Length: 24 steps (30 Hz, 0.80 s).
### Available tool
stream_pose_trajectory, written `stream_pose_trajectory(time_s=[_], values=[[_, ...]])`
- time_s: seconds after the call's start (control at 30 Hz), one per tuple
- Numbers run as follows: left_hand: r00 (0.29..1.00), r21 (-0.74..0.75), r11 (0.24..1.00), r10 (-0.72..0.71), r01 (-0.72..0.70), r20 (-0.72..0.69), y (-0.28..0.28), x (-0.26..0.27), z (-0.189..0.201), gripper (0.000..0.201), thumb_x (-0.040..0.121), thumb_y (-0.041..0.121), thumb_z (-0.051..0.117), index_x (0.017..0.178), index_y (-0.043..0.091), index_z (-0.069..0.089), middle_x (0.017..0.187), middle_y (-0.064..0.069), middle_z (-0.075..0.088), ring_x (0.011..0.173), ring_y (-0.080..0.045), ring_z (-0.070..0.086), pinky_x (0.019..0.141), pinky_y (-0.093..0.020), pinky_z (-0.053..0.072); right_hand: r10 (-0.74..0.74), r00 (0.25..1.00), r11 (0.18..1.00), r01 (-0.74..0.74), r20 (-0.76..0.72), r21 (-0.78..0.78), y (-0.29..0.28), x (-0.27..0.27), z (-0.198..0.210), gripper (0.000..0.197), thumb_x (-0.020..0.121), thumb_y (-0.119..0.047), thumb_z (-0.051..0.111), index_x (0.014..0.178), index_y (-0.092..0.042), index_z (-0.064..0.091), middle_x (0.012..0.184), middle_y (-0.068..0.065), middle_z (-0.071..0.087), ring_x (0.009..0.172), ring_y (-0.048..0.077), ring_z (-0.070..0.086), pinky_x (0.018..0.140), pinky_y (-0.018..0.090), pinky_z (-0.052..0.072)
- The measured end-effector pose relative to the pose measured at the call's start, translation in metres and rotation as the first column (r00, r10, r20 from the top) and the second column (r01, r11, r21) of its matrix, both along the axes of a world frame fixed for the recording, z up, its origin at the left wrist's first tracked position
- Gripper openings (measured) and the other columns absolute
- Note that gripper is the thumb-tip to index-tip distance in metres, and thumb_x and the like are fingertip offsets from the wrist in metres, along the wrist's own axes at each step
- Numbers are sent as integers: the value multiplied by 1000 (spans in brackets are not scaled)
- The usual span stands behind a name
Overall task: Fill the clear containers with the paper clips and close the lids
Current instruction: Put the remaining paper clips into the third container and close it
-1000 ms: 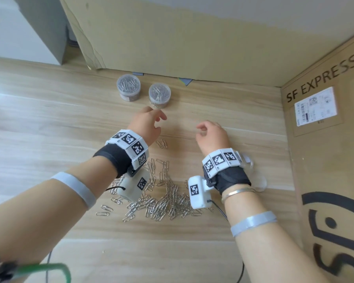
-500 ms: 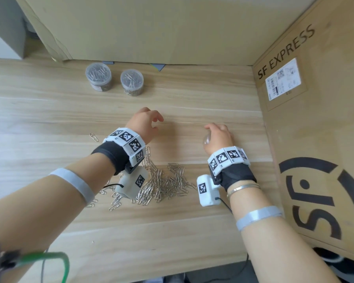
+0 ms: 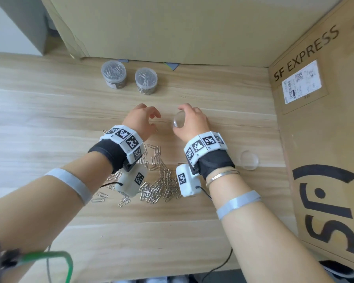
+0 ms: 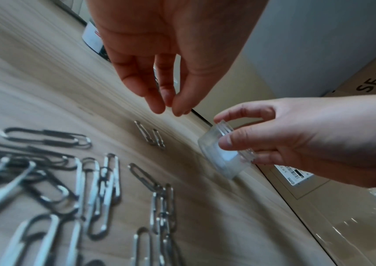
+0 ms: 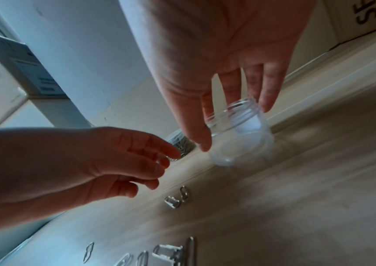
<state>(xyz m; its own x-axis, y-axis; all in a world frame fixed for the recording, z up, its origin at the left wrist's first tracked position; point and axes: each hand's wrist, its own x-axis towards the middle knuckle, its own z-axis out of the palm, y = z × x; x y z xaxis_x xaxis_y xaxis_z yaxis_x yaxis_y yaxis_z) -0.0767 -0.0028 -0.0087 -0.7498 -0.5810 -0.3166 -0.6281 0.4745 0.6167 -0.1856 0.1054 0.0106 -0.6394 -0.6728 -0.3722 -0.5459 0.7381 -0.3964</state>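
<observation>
My right hand grips an empty clear container by its threaded rim, thumb on one side and fingers on the other. The container is tilted and lidless, just above the wooden table. My left hand hovers a short way to its left with loosely curled fingers and holds nothing. Two loose clips lie below the left hand's fingertips. A pile of silver paper clips lies under both wrists. A clear lid lies flat to the right of my right wrist.
Two closed containers full of clips stand at the back near a cardboard wall. A big SF EXPRESS carton walls off the right side. Stray clips lie left of the pile. The table edge runs near me.
My right hand has taken hold of the clear container and carried it left, close to my left hand. The left hand has stayed roughly in place.
</observation>
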Motion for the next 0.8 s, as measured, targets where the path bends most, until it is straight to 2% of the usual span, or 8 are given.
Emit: stream_pose_trajectory(time_s=[0.17,0.27,0.4,0.47,0.53,0.67,0.8], values=[[998,9,999,53,-53,20,-9,21,-2,30,79,5,57,108,15,61,111,-8,52,84,-20,53,81,-31,45,74,997,996,-74,-1,43,-7,7,-4,56,80,-19,66,131,-19,43,133,8,47,123,25,44,104,31,29],[996,4,997,80,-80,46,-13,33,-1,31,81,6,55,109,16,59,112,-7,51,84,-18,52,82,-32,45,70,996,997,-68,-49,31,-4,12,-7,60,78,-24,69,132,-23,43,136,6,42,126,27,38,105,30,27],[990,-25,992,123,-121,71,-15,49,0,31,81,5,53,110,16,59,113,-8,52,90,-23,56,79,-33,46,148,966,978,-175,-211,-117,-10,34,-5,37,85,-16,54,122,-17,56,126,6,51,118,27,43,101,33,32],[985,-39,989,149,-146,88,-17,57,0,29,82,6,53,109,17,59,112,-7,52,85,-21,54,75,-30,43,215,959,963,-240,-182,-124,-16,45,-7,31,87,-13,50,115,-17,60,120,5,56,114,24,48,97,34,37],[979,-48,985,171,-166,113,-17,66,1,26,84,11,54,109,17,57,111,-8,53,82,-21,52,74,-29,41,252,962,961,-262,-104,-93,-21,53,-13,31,88,-12,47,117,-16,60,122,6,56,113,24,50,96,31,38],[956,-38,980,199,-196,217,-15,84,0,27,88,22,52,114,15,53,115,-10,49,93,-26,55,78,-30,41,272,961,962,-272,-55,1,-23,61,-28,39,88,-10,47,126,-16,54,129,8,51,118,28,46,102,35,35],[950,4,982,181,-189,254,-10,100,-5,27,87,16,53,114,15,53,117,-11,48,88,-22,53,82,-29,43,265,963,964,-265,-43,4,-20,72,-33,34,87,-10,48,119,-15,59,123,8,54,113,29,50,97,42,43]])
